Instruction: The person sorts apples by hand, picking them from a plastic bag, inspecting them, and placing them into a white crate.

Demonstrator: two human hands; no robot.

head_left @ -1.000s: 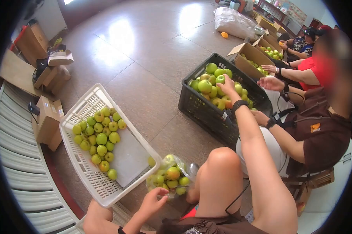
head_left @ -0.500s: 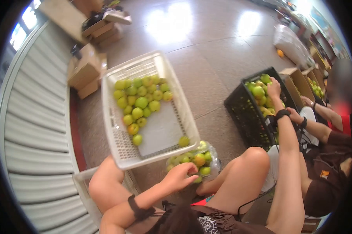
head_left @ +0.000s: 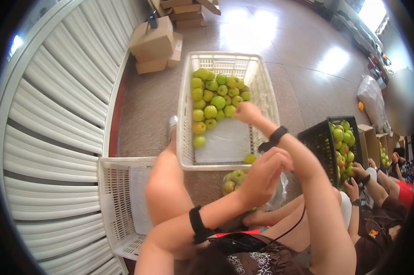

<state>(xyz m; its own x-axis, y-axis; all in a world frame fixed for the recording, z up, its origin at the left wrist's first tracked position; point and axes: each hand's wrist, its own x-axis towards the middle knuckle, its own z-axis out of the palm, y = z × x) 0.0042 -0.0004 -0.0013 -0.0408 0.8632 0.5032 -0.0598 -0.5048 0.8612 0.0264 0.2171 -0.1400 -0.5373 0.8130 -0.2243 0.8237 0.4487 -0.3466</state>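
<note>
A white plastic crate in front of me holds many green apples, gathered at its far and left parts, with one apple in the near right corner. My right hand is closed over the crate beside the apples; whatever its fingers hold is hidden. Nearer to me, my left hand hovers at the crate's near right corner, fingers bent and pressed together. I cannot make out anything in them. Below it, partly covered by the hand, sits a clear plastic bag with more apples.
A black crate of apples stands to the right, with a co-worker's hand at it. Another white crate is by my left leg. Cardboard boxes stand at the far left, along a white slatted panel.
My right hand has moved left from the black crate to the white crate's apples. My left hand has risen right from above the bag. The view has turned, shifting the scene.
</note>
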